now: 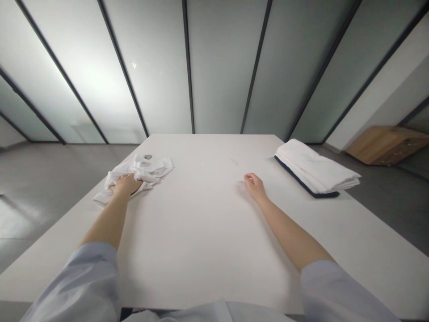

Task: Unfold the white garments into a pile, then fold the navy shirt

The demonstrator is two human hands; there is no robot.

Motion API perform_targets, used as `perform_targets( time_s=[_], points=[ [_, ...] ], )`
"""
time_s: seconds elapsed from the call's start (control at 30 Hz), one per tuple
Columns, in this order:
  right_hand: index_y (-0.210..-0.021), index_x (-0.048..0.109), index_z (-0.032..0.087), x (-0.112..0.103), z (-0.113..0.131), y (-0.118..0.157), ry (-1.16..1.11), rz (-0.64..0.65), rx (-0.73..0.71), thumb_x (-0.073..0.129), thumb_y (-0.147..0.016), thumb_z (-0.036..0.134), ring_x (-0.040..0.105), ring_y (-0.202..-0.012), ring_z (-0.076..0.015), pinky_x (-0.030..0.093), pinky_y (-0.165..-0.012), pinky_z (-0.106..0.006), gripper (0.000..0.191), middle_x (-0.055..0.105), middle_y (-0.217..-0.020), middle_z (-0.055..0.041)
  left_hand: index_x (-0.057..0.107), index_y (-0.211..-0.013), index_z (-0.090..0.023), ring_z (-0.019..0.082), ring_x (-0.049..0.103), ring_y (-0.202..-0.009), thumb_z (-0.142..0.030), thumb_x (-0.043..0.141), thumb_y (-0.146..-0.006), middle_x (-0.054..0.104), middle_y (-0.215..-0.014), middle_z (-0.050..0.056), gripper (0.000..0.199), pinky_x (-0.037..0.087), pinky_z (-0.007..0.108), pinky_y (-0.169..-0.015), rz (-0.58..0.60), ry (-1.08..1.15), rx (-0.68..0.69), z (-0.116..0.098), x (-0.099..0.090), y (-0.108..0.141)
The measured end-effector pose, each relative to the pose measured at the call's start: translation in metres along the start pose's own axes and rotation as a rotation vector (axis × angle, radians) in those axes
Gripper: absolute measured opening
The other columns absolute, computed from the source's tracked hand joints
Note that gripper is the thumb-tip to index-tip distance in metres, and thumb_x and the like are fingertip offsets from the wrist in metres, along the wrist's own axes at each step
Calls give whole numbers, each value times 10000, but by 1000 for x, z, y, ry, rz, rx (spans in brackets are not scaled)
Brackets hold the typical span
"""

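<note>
My left hand [126, 184] lies on a crumpled white cloth [140, 172], its fingers curled into the fabric. The cloth sits bunched near the left edge of the white table [201, 223], with a small grey mark at its far side. My right hand [255, 187] rests on the bare tabletop, fingers loosely curled and holding nothing. The nearest thing to it is a folded stack of white cloth [315, 167] with a dark navy edge, lying farther right. Pale blue sleeves [90, 277] cover both my forearms near the elbows.
Frosted glass panels [221, 67] with dark frames stand beyond the table's far edge. A low wooden drawer unit [385, 145] lies at the far right on the grey floor [40, 188], which surrounds the table.
</note>
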State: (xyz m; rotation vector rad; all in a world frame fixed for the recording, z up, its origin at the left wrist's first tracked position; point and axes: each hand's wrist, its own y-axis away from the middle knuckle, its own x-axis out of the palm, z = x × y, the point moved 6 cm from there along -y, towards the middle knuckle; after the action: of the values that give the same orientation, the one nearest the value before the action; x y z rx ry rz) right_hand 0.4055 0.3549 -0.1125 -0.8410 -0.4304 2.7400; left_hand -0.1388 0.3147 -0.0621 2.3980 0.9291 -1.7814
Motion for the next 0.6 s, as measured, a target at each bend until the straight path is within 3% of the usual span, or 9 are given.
perform_targets(
  time_s=[0.07, 0.13, 0.2, 0.27, 0.33, 0.4, 0.47, 0.53, 0.6],
  points=[
    [-792, 593, 206, 0, -1, -1, -1, -15, -12, 420, -761, 486, 586, -710, -199, 456, -717, -324, 331, 659, -793, -49, 579, -1123, -114, 494, 420, -1220, -485, 677, -694, 543, -1303, 210, 575, 217, 772, -936, 204, -113, -138, 11, 4, 0],
    [-781, 599, 205, 0, -3, -3, -2, -27, -20, 431, -764, 481, 583, -702, -195, 451, -705, -315, 323, 657, -781, -45, 482, -1284, -85, 500, 312, -1311, -458, 642, -730, 414, -1426, 241, 687, 159, 745, -1000, 297, -169, -182, 10, -1, 2],
    [-769, 602, 207, 0, -5, -4, -6, -43, -22, 443, -763, 477, 576, -684, -191, 446, -693, -310, 314, 653, -763, -39, 360, -1380, -31, 479, 207, -1373, -427, 625, -739, 315, -1477, 275, 799, 119, 693, -1059, 210, -180, -107, -6, -14, 3],
    [-757, 602, 210, -1, -7, -4, -20, -67, -13, 449, -760, 476, 569, -668, -190, 441, -683, -310, 307, 645, -741, -33, 279, -1425, -28, 428, 158, -1407, -405, 588, -756, 262, -1504, 265, 828, 125, 618, -1108, 13, -132, 67, -37, -29, 5],
    [-750, 599, 211, -1, -8, -3, -43, -101, 1, 451, -756, 476, 564, -665, -193, 437, -673, -311, 303, 635, -721, -31, 287, -1431, -89, 355, 245, -1397, -373, 534, -780, 327, -1486, 204, 752, 200, 522, -1127, -131, -1, 290, -78, -33, 15],
    [-758, 593, 209, -3, -9, -3, -81, -160, 10, 455, -749, 466, 566, -686, -200, 438, -676, -315, 293, 634, -721, -35, 340, -1405, -106, 306, 372, -1332, -344, 492, -795, 437, -1410, 174, 672, 282, 447, -1109, -87, 124, 481, -121, -16, 29],
    [-784, 589, 204, -8, -9, -3, -120, -242, 6, 454, -747, 445, 572, -716, -207, 446, -692, -322, 279, 640, -740, -44, 398, -1372, -121, 281, 445, -1276, -345, 476, -807, 494, -1357, 155, 612, 328, 412, -1083, 81, 181, 618, -162, 16, 48],
    [-814, 587, 197, -19, -7, -8, -123, -323, -23, 441, -755, 414, 579, -745, -212, 454, -716, -333, 268, 648, -773, -57, 415, -1366, -139, 267, 464, -1264, -354, 504, -800, 502, -1360, 147, 612, 351, 390, -1063, 297, 142, 683, -194, 55, 72],
    [-836, 593, 190, -38, -5, -17, -40, -383, -82, 422, -766, 371, 583, -782, -222, 456, -745, -349, 258, 654, -814, -75, 424, -1367, -174, 275, 452, -1279, -372, 531, -798, 481, -1396, 142, 612, 343, 413, -1060, 457, 53, 683, -212, 87, 94]
  ],
)
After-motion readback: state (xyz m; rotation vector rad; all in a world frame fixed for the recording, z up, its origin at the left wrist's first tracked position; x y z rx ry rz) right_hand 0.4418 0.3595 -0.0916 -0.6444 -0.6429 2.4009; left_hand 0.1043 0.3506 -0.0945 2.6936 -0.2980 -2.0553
